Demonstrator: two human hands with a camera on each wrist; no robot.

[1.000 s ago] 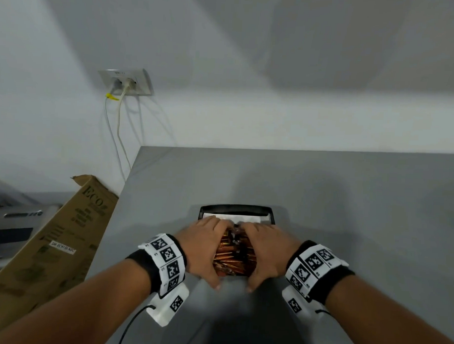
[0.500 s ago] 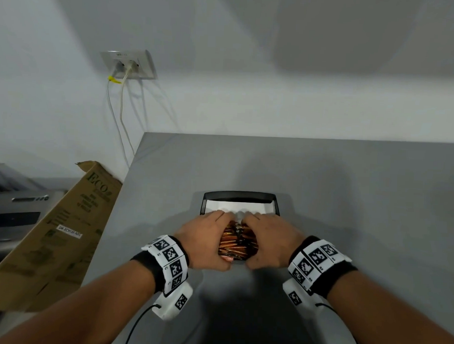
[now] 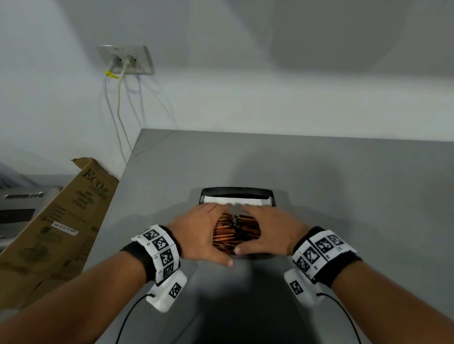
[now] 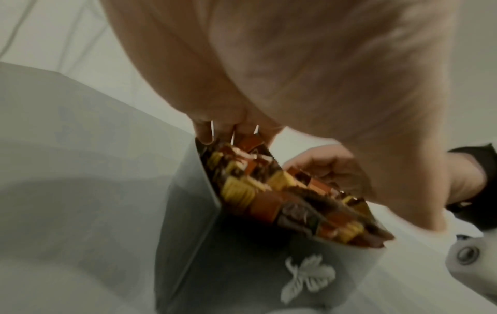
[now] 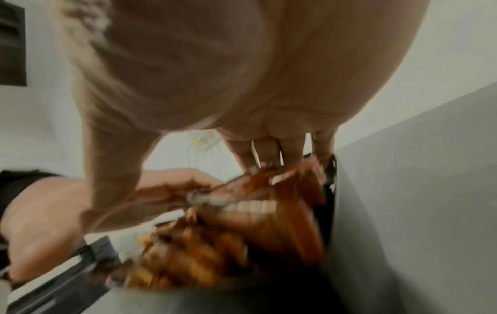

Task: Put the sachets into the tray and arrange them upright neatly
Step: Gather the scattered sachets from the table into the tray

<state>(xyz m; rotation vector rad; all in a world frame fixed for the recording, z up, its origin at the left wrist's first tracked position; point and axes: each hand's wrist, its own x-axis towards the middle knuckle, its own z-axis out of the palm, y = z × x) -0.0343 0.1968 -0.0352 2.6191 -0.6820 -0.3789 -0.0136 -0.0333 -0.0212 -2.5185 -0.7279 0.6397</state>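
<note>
A black tray (image 3: 236, 191) stands on the grey table straight ahead. A thick pack of orange-brown sachets (image 3: 235, 232) stands on edge in its near part; a white liner shows at the far end. My left hand (image 3: 200, 232) cups the pack's left side and my right hand (image 3: 270, 232) its right side, fingertips meeting at the far end and thumbs wrapping the near end. The left wrist view has the sachets (image 4: 282, 197) above a tray wall (image 4: 242, 265) with a white leaf mark. In the blurred right wrist view, the sachets (image 5: 242, 233) sit under my right hand's fingers (image 5: 269, 153).
The grey table (image 3: 348, 201) spreads wide to the right and far side; its left edge runs close to my left arm. A cardboard box (image 3: 51, 230) leans by that edge beside a grey machine (image 3: 11, 208). A wall socket (image 3: 125, 60) with hanging cables is at back left.
Both hands stay on the sachet pack. The thumbs have drawn in toward each other at the near end, squeezing the pack tighter. The head view has shifted slightly.
</note>
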